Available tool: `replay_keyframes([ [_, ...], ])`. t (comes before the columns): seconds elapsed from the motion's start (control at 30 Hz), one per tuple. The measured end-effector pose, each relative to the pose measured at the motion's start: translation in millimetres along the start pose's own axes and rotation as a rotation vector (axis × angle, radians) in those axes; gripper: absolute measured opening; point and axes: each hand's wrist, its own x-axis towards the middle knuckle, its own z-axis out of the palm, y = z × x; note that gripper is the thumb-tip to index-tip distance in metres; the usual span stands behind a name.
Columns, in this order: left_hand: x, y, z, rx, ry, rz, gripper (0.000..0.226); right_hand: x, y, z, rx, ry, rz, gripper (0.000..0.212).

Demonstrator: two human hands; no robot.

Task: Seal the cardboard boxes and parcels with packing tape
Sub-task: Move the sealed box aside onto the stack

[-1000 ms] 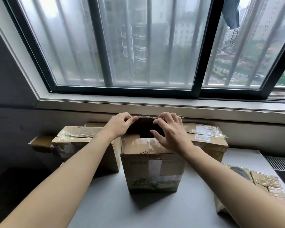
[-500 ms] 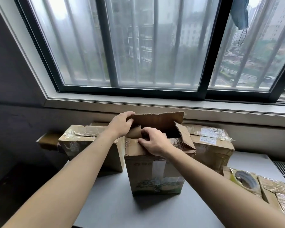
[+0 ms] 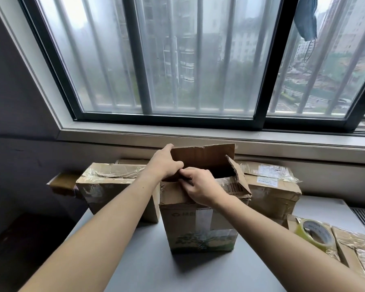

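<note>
A tall worn cardboard box [image 3: 200, 228] stands upright in the middle of the grey table [image 3: 145, 270], its top open. The back flap [image 3: 204, 159] stands upright and the right flap [image 3: 236, 173] tilts up. My left hand [image 3: 164, 163] grips the left edge of the back flap. My right hand [image 3: 200, 184] pinches the near flap at the box's top front edge, close beside my left hand. A roll of clear packing tape [image 3: 314, 231] lies on a flat parcel at the right.
A taped box [image 3: 112, 186] sits left of the open one and another taped box [image 3: 272, 190] sits behind it on the right. Flat taped parcels [image 3: 354, 247] lie at the table's right edge. A window sill [image 3: 219, 135] runs behind the boxes.
The back flap has come up to upright and the right flap has lifted. My right hand moved from the far rim down to the near flap. The view shifted slightly.
</note>
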Motion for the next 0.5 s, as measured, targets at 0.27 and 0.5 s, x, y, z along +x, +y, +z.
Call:
replay_keyframes([
  [0.27,0.1,8.9,2.7,0.162,-0.141,-0.019,0.083,16.0,12.3,-42.9,-0.633,0.289,0.155,0.058],
  [0.5,1.9,12.1,8.4,0.259,-0.140,-0.020,0.088,22.7,17.3,-103.2,-0.655,-0.145,0.590,0.048],
])
